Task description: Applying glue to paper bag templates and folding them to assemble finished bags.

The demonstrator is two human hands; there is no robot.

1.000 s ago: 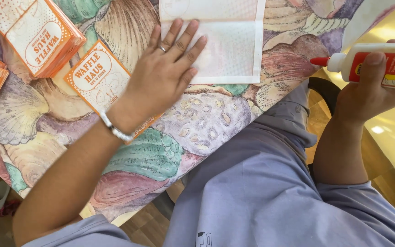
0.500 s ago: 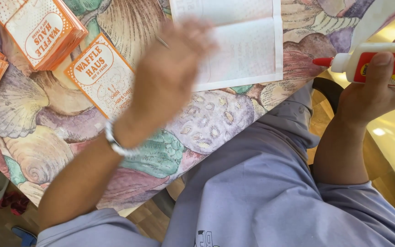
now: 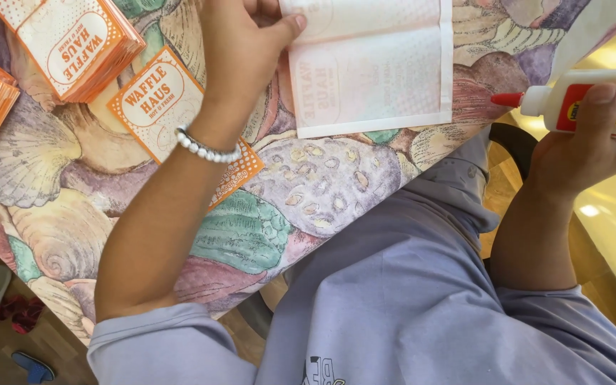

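The left hand [image 3: 240,53] is now pinching the upper left edge of the white paper sheet [image 3: 372,68], fingers curled on it, where a second ago it was lying flat across the sheet. The sheet is resting on the shell-patterned counter [image 3: 58,214] (beside an orange-and-white printed bag [image 3: 158,107]). The right hand [image 3: 582,146] is still gripping a white glue bottle [image 3: 589,103] off the counter's edge, its red tip pointing toward the sheet.

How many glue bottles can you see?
1. The glue bottle is at the right edge, lying sideways in the right hand, red tip pointing toward the white paper. Others could be out of view.
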